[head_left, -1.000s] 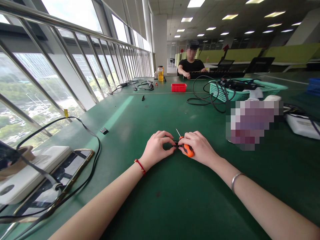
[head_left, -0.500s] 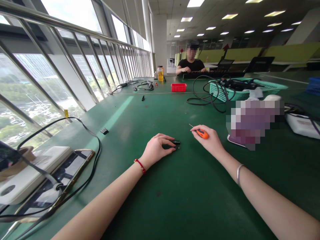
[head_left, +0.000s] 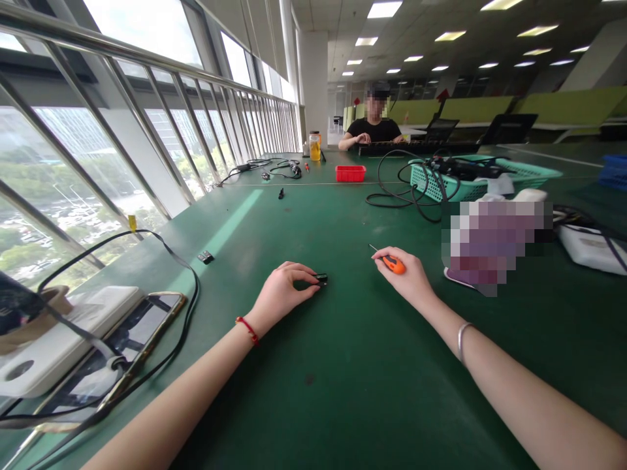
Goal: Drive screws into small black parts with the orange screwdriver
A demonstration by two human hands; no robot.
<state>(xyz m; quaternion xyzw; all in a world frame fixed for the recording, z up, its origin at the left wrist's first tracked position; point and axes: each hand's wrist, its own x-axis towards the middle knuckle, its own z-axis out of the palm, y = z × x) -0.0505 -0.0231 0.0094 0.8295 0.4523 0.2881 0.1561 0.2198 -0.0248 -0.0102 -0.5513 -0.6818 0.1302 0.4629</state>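
Just left of the middle, my left hand (head_left: pixel 284 288), with a red bracelet on its wrist, is closed by thumb and fingertips on a small black rectangular part (head_left: pixel 321 277) at the table surface. A tiny shiny piece (head_left: pixel 324 284) shows by the thumb tip; I cannot tell whether it is loose. My right hand (head_left: pixel 407 274) is closed around the orange and black handle of a screwdriver (head_left: pixel 393 264). The thin metal shaft points up and left, apart from the black part.
Small black parts (head_left: pixel 206 257) lie on the green table (head_left: pixel 313 405). A red tray (head_left: pixel 350 173), a teal basket (head_left: pixel 441 185) with cables and a jar (head_left: pixel 314 146) stand farther back. A power bank (head_left: pixel 73 339) and phone lie left. A person (head_left: pixel 375 124) sits opposite.
My left hand has moved left, and the small black part has moved left with it. The thumb and fingers are closer together. My right hand with the screwdriver has barely shifted.
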